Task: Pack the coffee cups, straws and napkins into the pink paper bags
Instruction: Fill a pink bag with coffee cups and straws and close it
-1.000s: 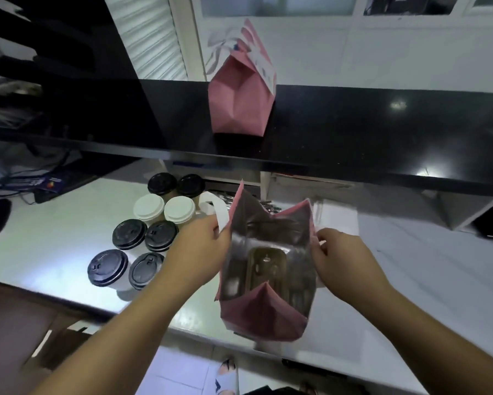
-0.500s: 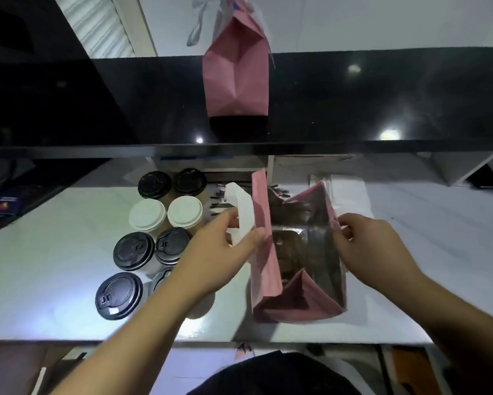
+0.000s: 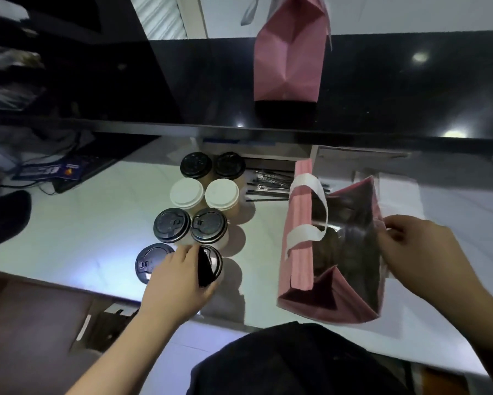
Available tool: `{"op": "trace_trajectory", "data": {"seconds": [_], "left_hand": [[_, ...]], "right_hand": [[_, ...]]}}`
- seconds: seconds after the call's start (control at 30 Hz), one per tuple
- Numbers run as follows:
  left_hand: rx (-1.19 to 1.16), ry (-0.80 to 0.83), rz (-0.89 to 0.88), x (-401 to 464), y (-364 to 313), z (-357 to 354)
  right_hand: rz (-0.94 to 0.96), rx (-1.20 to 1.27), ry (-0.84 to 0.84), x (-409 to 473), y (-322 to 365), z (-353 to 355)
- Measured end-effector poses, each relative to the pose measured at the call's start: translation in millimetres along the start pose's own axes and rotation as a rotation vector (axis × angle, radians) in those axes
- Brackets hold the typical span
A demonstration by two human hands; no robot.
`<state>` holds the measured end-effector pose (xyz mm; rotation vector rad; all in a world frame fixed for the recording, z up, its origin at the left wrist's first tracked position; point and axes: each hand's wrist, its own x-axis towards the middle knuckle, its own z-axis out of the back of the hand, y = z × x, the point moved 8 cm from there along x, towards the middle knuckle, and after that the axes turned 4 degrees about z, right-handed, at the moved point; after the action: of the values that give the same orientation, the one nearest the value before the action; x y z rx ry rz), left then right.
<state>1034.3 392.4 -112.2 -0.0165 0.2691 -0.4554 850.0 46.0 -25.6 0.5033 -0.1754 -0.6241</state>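
Left hand (image 3: 179, 277) grasping nearest coffee cup (image 3: 211, 266); right hand (image 3: 419, 252) pinching open pink bag (image 3: 299, 238) rim. One bag (image 3: 289, 52) closed beyond; eight cups, straws (image 3: 271, 183) unpacked.

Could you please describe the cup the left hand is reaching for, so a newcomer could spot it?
On the white counter, eight lidded cups stand in two columns left of the open pink bag. It is the black-lidded cup nearest the counter edge, right column, under the left hand.
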Motion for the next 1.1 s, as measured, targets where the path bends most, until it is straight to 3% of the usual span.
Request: {"op": "trace_trajectory", "data": {"seconds": [0.27, 0.4, 0.57, 0.7, 0.9, 1.1], "left_hand": [[-0.007, -0.017, 0.038, 1.1, -9.6, -1.4], [-0.08, -0.029, 0.032, -15.8, -17.8, 33.4], [-0.257, -0.266, -0.112, -40.4, -56.5, 138.0], [-0.371, -0.436, -0.36, -56.8, -136.0, 212.9], [-0.195, -0.211, -0.688, -33.9, -256.4, 189.3], [0.079, 0.085, -0.701, 9.9, -296.7, 100.7]], "right_hand": [[-0.001, 0.017, 0.031, -0.5, -7.3, -3.1], [-0.022, -0.005, 0.018, 2.4, -16.5, 2.5], [-0.034, -0.003, 0.023, 2.4, -19.1, 9.1], [-0.038, -0.016, 0.044, 1.3, -21.5, 11.5], [-0.048, 0.005, 0.058, -2.6, -28.6, 20.5], [-0.072, -0.012, 0.052, -8.3, -40.1, 25.8]]}}
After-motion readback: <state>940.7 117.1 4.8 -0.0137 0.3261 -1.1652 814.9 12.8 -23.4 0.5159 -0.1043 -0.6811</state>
